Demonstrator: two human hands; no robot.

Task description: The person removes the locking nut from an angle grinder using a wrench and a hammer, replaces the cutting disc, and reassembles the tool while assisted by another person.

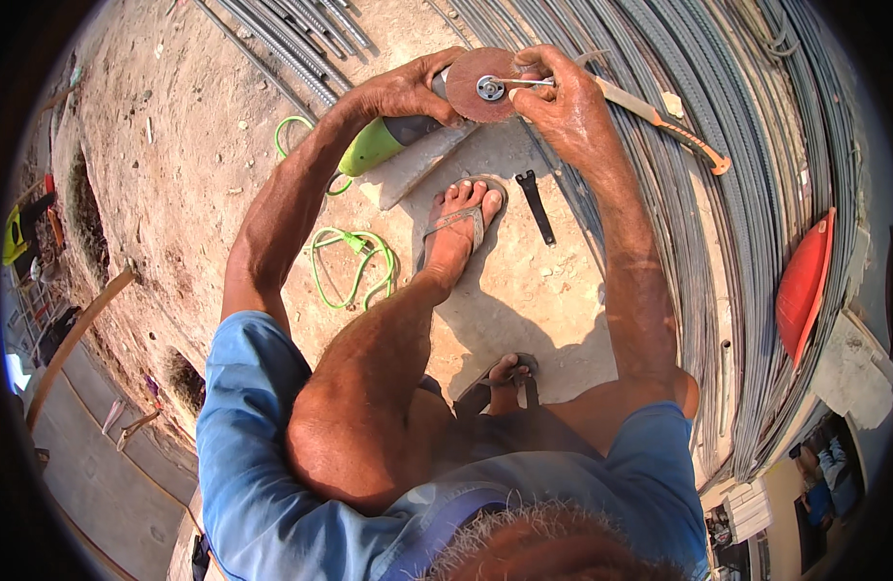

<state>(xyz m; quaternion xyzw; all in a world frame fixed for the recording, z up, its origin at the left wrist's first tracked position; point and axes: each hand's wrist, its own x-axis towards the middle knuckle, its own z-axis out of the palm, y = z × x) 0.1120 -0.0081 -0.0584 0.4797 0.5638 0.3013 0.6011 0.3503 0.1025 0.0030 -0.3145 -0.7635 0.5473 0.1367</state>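
The left hand (408,92) is wrapped tight around the green grinder (384,140), up near its head. The round brown disc (482,84) sits on the front of the grinder, facing up. The right hand (563,102) is just beside the disc, and its fingers are pinched on a thin metal tool (524,82) whose tip sits at the shiny middle of the disc.

Just below the disc is a bare foot in a sandal (456,228) on the dusty ground. A black wrench (537,205) lies near the disc, next to that foot. A saw with an orange handle (674,126) lies beside the disc, on the long grey steel rods (747,242). The green cord (354,261) curls on the ground, well below the disc. A red helmet (805,286) rests far from the disc, over the rods.
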